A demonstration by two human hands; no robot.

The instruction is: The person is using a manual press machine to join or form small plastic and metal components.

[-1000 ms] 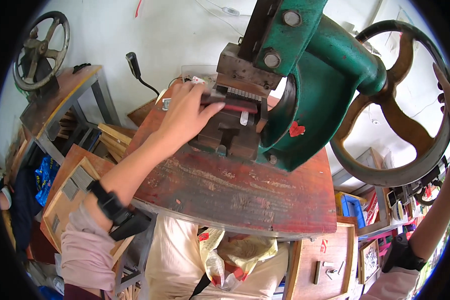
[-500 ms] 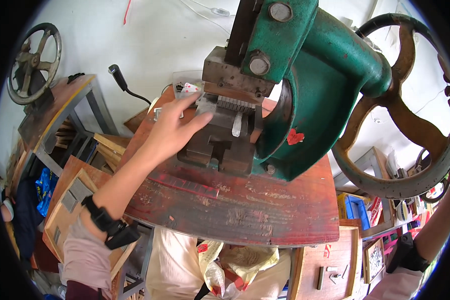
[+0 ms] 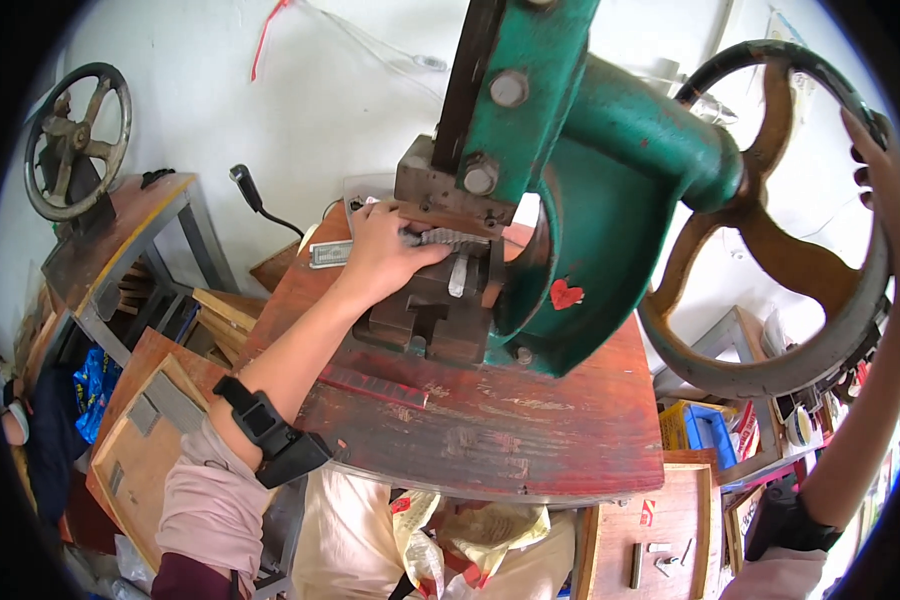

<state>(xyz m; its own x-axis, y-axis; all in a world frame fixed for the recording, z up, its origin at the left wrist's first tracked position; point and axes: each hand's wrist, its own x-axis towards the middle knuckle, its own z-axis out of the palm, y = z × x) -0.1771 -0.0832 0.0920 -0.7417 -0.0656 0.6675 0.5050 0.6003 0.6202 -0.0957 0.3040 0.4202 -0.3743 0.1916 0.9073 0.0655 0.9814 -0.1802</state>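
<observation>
A worn, red-stained wooden worktop [image 3: 490, 430] with a scuffed, scratched face lies just under the left forearm, which carries a black strap [image 3: 270, 428] above a pale pink sleeve and stretches forward and up across the boards. The left hand [image 3: 388, 252] lies palm down with fingers curled, pinching a small ribbed grey metal piece [image 3: 448, 238] at the dark steel die block [image 3: 435, 315] beneath the ram of a heavy green cast-iron press [image 3: 590, 200]. Just left of that hand a slim silvery metal strip [image 3: 330, 253] lies flat on the worktop. Far out to the right, the right arm rises steeply and the right hand [image 3: 875, 165] is clasped over the rim of the press's large rusty spoked flywheel [image 3: 770, 290]. Beyond the left hand, well apart, a second bench [image 3: 120, 240] carries a smaller handwheel [image 3: 75, 140] against a white plastered wall [image 3: 300, 100].
</observation>
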